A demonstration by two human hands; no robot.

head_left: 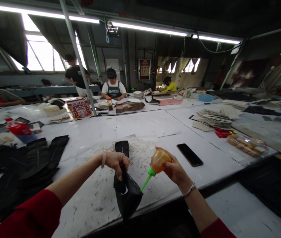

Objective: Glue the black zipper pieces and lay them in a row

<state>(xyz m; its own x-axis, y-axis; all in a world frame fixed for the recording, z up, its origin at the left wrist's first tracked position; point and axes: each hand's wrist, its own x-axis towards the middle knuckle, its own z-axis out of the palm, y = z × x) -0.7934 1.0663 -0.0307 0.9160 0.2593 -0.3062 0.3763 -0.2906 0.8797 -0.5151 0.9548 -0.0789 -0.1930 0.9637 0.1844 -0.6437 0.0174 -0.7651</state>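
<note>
My left hand (117, 162) is closed on a black fabric piece (129, 200), pinching it near a fold. The piece hangs over the table's front edge, and its upper strip lies on the tabletop. In my right hand (172, 167) is a squeeze bottle (159, 161) with amber contents and a green nozzle. The bottle tilts down to the left, and its nozzle tip is at the right edge of the black piece. Whether anything flows from the tip is too small to tell.
A phone (189, 154) lies right of my hands. Black pieces (31, 165) are heaped at left near a red-labelled bottle (19, 127). Stacked sheets (215, 117) and a clear food box (247, 145) are at right. Several people sit or stand beyond, near a metal post (78, 59).
</note>
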